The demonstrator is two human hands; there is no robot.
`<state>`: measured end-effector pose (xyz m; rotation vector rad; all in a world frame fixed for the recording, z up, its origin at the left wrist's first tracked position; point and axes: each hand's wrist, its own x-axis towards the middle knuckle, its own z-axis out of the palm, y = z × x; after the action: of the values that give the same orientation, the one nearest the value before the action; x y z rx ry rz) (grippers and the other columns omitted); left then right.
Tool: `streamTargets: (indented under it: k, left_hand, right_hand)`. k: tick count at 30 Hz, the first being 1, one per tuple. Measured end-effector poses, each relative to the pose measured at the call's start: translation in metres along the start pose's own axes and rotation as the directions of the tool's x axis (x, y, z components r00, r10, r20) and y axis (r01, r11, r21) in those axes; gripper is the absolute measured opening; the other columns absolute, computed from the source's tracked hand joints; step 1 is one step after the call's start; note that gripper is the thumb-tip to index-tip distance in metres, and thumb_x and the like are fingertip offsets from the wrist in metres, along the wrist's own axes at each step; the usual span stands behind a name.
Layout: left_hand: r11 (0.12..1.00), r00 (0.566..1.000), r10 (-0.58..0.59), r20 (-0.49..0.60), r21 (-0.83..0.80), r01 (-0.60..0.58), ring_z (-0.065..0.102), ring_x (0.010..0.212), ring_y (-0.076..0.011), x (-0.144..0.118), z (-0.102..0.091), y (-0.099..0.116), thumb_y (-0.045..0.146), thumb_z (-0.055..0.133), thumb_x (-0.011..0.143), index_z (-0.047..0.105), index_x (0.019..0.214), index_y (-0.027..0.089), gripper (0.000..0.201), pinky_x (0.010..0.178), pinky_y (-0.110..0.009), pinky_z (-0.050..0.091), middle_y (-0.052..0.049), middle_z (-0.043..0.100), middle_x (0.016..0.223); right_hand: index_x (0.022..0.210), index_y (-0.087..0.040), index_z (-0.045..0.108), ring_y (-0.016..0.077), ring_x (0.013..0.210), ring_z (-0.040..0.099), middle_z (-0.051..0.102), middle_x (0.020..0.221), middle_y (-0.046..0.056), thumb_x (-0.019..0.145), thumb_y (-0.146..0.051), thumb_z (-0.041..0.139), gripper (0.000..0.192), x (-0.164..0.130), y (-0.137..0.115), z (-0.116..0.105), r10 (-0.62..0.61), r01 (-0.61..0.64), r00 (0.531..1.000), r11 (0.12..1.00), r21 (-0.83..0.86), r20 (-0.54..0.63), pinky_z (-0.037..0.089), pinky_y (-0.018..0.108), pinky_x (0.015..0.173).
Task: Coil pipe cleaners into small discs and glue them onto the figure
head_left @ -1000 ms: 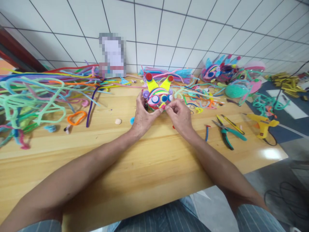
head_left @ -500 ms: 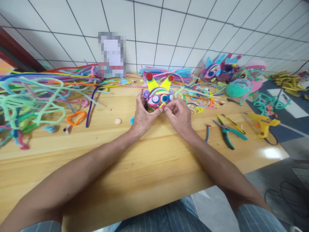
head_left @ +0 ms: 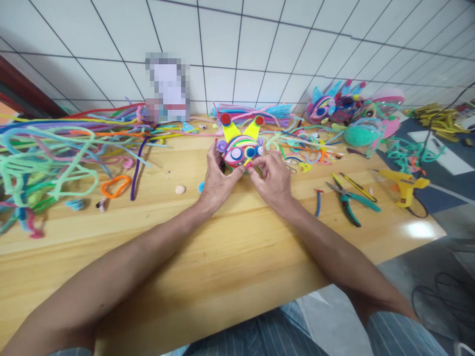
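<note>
A colourful craft mask [head_left: 243, 146] with round eyes, purple ears and two yellow horns tipped in red stands upright over the table. My left hand [head_left: 218, 180] is wrapped round its left side, the thumb pressed along the lower front edge. At the mask's lower middle, my right hand [head_left: 272, 175] pinches with thumb and fingertips at a small red and yellow mouth piece [head_left: 248, 163]. The fingertips partly cover that piece. Beside my left wrist lies a blue round piece [head_left: 201, 187], with a beige disc [head_left: 180, 189] further left.
Tangled pipe cleaners [head_left: 48, 158] cover the table's left side. Pliers [head_left: 347, 200], a yellow utility knife [head_left: 358, 187] and a yellow glue gun [head_left: 403, 185] lie to the right. Similar finished-looking pieces [head_left: 326, 106] stand against the tiled wall [head_left: 256, 49]. A blue pipe cleaner [head_left: 318, 202] lies near my right forearm.
The view has shifted slightly. Both hands stay on the mask, the right fingertips still pressed at the mouth piece; little else differs.
</note>
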<state>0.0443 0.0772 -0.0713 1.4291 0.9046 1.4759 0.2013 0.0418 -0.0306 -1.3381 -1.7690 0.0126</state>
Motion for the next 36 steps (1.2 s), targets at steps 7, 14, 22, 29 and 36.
streamTargets:
  k: [7,14,22,29,36]
  left_hand:
    - [1.0,1.0,0.004,0.014,0.014,-0.004,0.049,0.147,-0.0285,-0.001,0.0,0.002,0.045,0.085,0.08,0.031,0.148,0.028,0.088,0.122,-0.048,0.043,-0.016,0.045,0.159]
    - [0.999,1.0,-0.017,0.023,0.044,0.016,0.05,0.146,-0.0284,-0.001,-0.003,0.003,0.045,0.085,0.08,0.031,0.151,0.029,0.09,0.121,-0.048,0.043,-0.015,0.045,0.16]
    - [0.994,0.995,-0.101,-0.013,0.043,0.102,0.052,0.144,-0.0291,-0.002,-0.007,0.001,0.053,0.079,0.084,0.029,0.152,0.031,0.087,0.119,-0.049,0.045,-0.015,0.047,0.158]
    - [0.986,0.972,-0.043,-0.231,0.145,0.078,0.057,0.135,-0.0271,0.015,-0.022,0.028,0.056,0.072,0.089,0.052,0.138,0.03,0.059,0.113,-0.044,0.048,-0.009,0.059,0.142]
    - [0.988,0.987,-0.019,-0.158,0.149,0.043,0.057,0.075,-0.0145,0.015,-0.039,0.088,0.035,0.063,0.095,0.071,0.084,0.021,0.019,0.074,-0.029,0.049,-0.001,0.066,0.081]
  right_hand:
    - [0.089,-0.026,0.062,0.0221,0.084,0.061,0.066,0.091,0.005,0.088,-0.022,0.066,0.006,0.001,0.002,0.002,0.042,-0.043,0.999,0.999,0.012,0.027,0.054,0.038,0.079]
    - [0.089,-0.026,0.062,0.02,0.078,0.06,0.067,0.092,0.004,0.088,-0.022,0.065,0.006,0.001,-0.001,0.0,0.036,-0.036,0.999,0.999,0.02,0.006,0.053,0.037,0.079]
    - [0.085,-0.025,0.063,0.0172,0.072,0.056,0.064,0.082,0.002,0.096,-0.031,0.061,0.013,0.004,-0.001,-0.025,0.134,-0.121,0.987,0.982,0.141,-0.085,0.047,0.034,0.071]
    - [0.072,-0.023,0.058,0.0128,0.057,0.045,0.05,0.061,-0.003,0.095,-0.037,0.06,0.027,0.028,0.001,-0.075,0.36,-0.303,0.933,0.795,0.526,-0.007,0.039,0.029,0.058]
    - [0.063,-0.022,0.057,0.0127,0.056,0.047,0.052,0.059,-0.002,0.086,-0.039,0.065,0.029,0.009,0.018,-0.129,0.38,-0.421,0.905,0.743,0.52,0.19,0.037,0.028,0.055]
